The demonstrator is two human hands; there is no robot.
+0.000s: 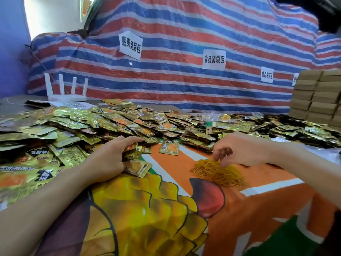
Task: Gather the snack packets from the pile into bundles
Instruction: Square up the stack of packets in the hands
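**Packet pile [92, 122] on the worktop [258, 200]**

Router [66, 89] far left, boxes [317, 97] far right. Left hand [110, 154] fingers grip a small stack of packets [132, 151] at the pile's near edge. Right hand [239, 150] fingers dip into rubber bands [217, 172]; grip unclear.

Cloth-covered table [239, 209] bears packets [114, 122], rubber bands [217, 172], router [67, 97].

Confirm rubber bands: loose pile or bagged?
Loose pile. The rubber bands lie tangled straight on the tablecloth, no bag round them. The right hand reaches into the top; cannot tell if it pinches one.
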